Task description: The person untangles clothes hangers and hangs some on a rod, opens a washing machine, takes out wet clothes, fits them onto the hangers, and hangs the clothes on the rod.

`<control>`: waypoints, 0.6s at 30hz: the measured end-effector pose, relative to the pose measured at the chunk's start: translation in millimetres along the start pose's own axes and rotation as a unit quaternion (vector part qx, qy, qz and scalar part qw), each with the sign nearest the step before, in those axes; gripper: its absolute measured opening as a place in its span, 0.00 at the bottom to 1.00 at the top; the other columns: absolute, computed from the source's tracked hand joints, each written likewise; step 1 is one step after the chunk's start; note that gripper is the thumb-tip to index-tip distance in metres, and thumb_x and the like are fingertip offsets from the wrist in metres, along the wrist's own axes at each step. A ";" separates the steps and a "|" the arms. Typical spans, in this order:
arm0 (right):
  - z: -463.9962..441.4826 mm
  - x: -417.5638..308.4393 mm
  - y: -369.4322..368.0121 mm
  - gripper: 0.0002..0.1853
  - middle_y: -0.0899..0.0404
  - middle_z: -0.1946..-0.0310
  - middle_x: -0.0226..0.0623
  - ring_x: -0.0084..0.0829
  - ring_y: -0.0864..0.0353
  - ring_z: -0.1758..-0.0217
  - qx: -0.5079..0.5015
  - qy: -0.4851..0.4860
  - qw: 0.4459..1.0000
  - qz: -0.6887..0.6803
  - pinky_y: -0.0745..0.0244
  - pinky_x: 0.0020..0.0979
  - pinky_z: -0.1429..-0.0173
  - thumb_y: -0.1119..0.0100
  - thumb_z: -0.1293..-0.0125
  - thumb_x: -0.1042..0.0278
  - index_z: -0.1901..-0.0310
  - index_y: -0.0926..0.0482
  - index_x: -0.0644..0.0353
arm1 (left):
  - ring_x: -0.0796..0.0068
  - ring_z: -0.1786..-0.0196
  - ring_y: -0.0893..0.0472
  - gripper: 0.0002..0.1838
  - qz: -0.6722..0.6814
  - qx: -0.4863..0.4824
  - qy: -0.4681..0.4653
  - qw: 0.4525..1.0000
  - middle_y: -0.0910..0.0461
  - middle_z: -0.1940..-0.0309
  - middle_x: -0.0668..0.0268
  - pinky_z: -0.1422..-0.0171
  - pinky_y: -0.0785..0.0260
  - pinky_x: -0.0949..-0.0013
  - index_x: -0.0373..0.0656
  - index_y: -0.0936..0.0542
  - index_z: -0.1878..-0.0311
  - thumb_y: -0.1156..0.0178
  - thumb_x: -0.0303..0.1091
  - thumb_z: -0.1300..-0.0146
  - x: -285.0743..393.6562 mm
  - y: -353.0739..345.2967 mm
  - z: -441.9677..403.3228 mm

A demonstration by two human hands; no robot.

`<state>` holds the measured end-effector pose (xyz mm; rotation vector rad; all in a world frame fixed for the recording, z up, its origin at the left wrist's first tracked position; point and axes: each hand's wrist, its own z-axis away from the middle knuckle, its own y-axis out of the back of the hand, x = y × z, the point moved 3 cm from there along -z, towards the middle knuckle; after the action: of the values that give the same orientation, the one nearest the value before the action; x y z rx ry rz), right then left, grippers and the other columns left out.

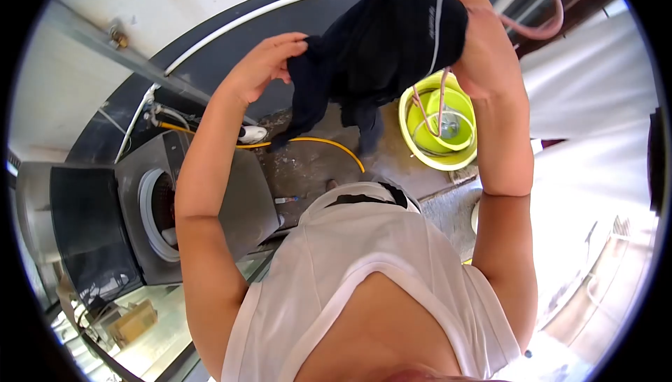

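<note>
A dark garment [385, 39] with a thin pale stripe and small lettering hangs spread between my two hands. My left hand [269, 64] pinches its left edge between thumb and fingers. At the garment's right side is my right hand [479, 39], partly behind the cloth, its fingers mostly hidden. A pink hanger [542, 31] shows beyond the right wrist, and more pink tubing hangs below the cloth. Loose ends of the garment dangle over the wet floor.
A top-loading washing machine [157, 214] stands open at the left. Green basins [420, 147], one inside another, sit on the floor at the right. A yellow hose [315, 139] curves across the floor near a white shoe [253, 134]. White sheeting [595, 95] hangs at the right.
</note>
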<state>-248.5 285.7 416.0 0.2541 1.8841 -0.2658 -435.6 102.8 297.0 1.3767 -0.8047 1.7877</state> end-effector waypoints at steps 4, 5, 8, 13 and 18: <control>6.6 -43.5 10.9 0.05 0.20 0.73 0.31 0.21 0.19 0.70 0.010 -0.072 0.987 -0.143 0.28 0.24 0.70 0.45 0.29 0.71 0.61 0.22 0.63 | 0.81 0.69 0.24 0.24 -0.124 0.001 -0.055 0.991 0.21 0.59 0.67 0.64 0.28 0.75 0.36 0.26 0.37 0.38 0.39 0.32 6.3 -52.0 -2.6; 5.0 -49.7 20.6 0.04 0.20 0.71 0.29 0.20 0.20 0.70 0.018 -0.057 0.993 -0.106 0.28 0.24 0.69 0.47 0.29 0.74 0.61 0.23 0.62 | 0.79 0.70 0.24 0.23 -0.207 0.087 -0.125 0.966 0.21 0.56 0.66 0.63 0.28 0.74 0.36 0.24 0.39 0.38 0.38 0.32 17.2 -65.0 6.1; 9.9 -68.2 52.3 0.03 0.21 0.73 0.31 0.23 0.20 0.68 0.023 0.061 0.990 0.128 0.28 0.27 0.67 0.47 0.33 0.77 0.62 0.23 0.63 | 0.81 0.73 0.27 0.14 -0.260 0.304 -0.382 0.833 0.24 0.64 0.65 0.66 0.32 0.76 0.37 0.22 0.51 0.35 0.34 0.35 48.4 -118.8 52.0; 34.5 -83.5 95.3 0.05 0.19 0.69 0.56 0.55 0.19 0.62 0.115 0.266 0.796 0.531 0.25 0.47 0.55 0.43 0.45 0.75 0.68 0.20 0.66 | 0.81 0.76 0.30 0.21 -0.213 0.241 -0.401 0.858 0.29 0.74 0.68 0.71 0.36 0.75 0.42 0.27 0.58 0.26 0.42 0.44 23.0 -284.3 72.5; 82.4 -82.7 161.7 0.07 0.19 0.68 0.58 0.57 0.19 0.61 0.061 0.208 0.833 0.510 0.24 0.47 0.53 0.43 0.45 0.74 0.67 0.18 0.67 | 0.49 0.65 0.19 0.20 -0.420 0.461 -0.351 0.698 0.19 0.66 0.56 0.62 0.26 0.53 0.40 0.25 0.57 0.30 0.42 0.45 -32.6 -341.3 5.9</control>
<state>-99.0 410.5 458.9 1.4392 1.8705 0.4406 -140.2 276.1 282.0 2.5781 0.5585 0.8114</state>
